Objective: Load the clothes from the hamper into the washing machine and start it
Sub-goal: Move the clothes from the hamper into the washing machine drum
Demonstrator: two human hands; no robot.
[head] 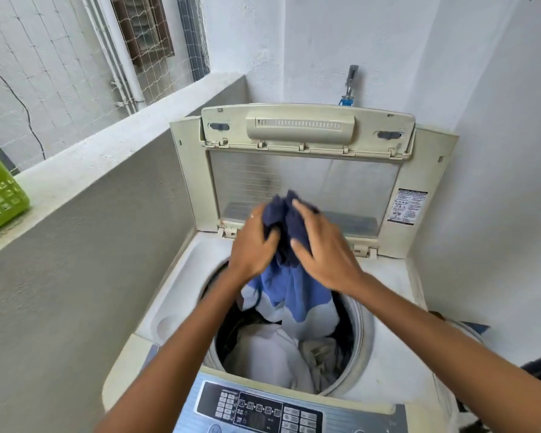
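Note:
A top-loading washing machine (175,307) stands in front of me with its lid (303,182) folded up against the back wall. Both my hands hold a bunched blue garment (294,285) above the drum opening. My left hand (252,245) grips its dark upper part from the left, my right hand (322,251) from the right. The garment's lighter blue and white lower part hangs into the drum. White and pale clothes (272,351) lie inside the drum. The control panel (256,407) with its buttons is at the near edge.
A green plastic hamper (0,195) sits on the concrete ledge (107,157) at far left. A water tap (350,85) is on the wall behind the machine. White walls close in at right and behind. Dark objects lie at the right edge.

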